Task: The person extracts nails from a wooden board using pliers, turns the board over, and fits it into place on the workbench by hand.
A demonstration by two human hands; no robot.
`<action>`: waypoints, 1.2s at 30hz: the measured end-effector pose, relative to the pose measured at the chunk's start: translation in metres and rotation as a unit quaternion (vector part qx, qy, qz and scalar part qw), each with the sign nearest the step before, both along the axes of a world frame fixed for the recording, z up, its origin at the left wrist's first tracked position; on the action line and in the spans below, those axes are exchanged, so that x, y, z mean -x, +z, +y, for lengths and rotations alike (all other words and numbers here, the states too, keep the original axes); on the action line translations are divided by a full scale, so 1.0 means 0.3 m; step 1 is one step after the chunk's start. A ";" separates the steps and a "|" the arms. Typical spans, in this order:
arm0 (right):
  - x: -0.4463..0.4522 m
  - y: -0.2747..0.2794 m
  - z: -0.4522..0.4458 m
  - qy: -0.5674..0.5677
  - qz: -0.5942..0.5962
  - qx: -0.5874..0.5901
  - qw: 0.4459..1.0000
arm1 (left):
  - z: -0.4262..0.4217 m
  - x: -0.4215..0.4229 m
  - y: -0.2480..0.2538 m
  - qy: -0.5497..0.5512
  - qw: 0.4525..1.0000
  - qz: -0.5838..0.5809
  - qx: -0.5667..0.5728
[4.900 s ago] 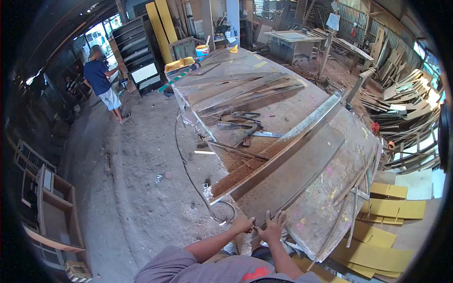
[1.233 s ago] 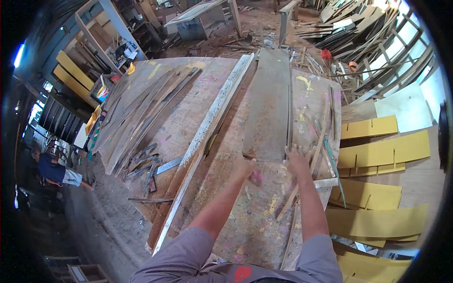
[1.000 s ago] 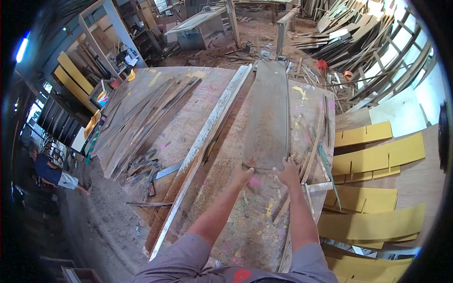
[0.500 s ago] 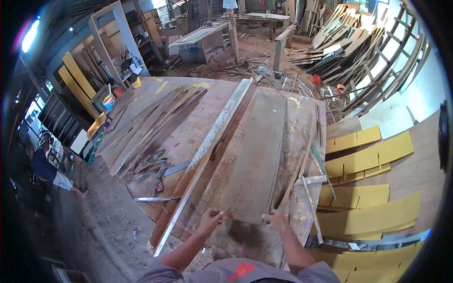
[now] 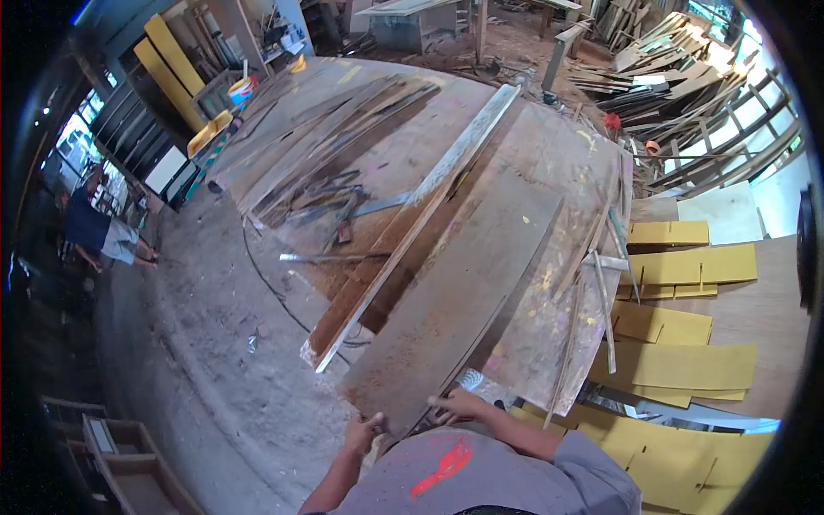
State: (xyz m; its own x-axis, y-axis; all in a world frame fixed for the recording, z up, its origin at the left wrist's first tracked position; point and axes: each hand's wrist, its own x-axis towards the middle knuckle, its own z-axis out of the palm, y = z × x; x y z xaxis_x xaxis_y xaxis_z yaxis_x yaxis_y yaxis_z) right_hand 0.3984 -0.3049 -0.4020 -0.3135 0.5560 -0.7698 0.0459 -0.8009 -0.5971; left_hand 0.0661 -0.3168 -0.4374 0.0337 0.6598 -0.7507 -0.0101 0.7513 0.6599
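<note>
A long, narrow brown plywood board [image 5: 463, 283] runs from the worktable toward my body, its near end past the table's edge. My left hand [image 5: 364, 435] is closed on the near left corner, thumb on top. My right hand [image 5: 457, 407] grips the same end on its right side, where a split or second layer shows along the edge. The undersides of my fingers are hidden. Left of the board lies a long bar with a whitish edge [image 5: 421, 223], roughly parallel to it.
The stained worktable [image 5: 549, 318] carries thin wood strips [image 5: 343, 142] and short offcuts [image 5: 318, 202]. Yellow slotted panels [image 5: 678, 369] stand to the right, beside a light strip [image 5: 605, 313]. A drawer-like wooden frame [image 5: 142, 463] is at lower left. Another person [image 5: 103, 227] is far left.
The board has come toward me, its near end now beyond the table edge and close to my shirt. My hands have moved back with it, and the view has shifted.
</note>
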 end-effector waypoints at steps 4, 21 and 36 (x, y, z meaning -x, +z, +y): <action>-0.024 -0.071 -0.007 -0.181 -0.269 -0.133 0.937 | -0.237 0.393 -0.011 0.054 0.993 0.100 0.009; 0.180 -0.118 0.278 -0.117 -0.544 -0.283 0.781 | -0.644 1.002 -0.165 0.252 0.963 0.091 0.032; 0.133 -0.136 0.377 -0.123 -0.532 -0.237 0.803 | -0.528 0.888 -0.031 0.222 0.960 0.148 0.087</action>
State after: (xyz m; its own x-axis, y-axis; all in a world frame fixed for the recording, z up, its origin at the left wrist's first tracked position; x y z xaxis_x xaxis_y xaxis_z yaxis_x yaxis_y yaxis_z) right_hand 0.3585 -0.1917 -0.4428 0.5471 0.8096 -0.2128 0.6075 -0.5589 -0.5645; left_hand -0.2005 -0.4753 -0.4466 -0.4532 0.4231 -0.7846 -0.1856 0.8161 0.5473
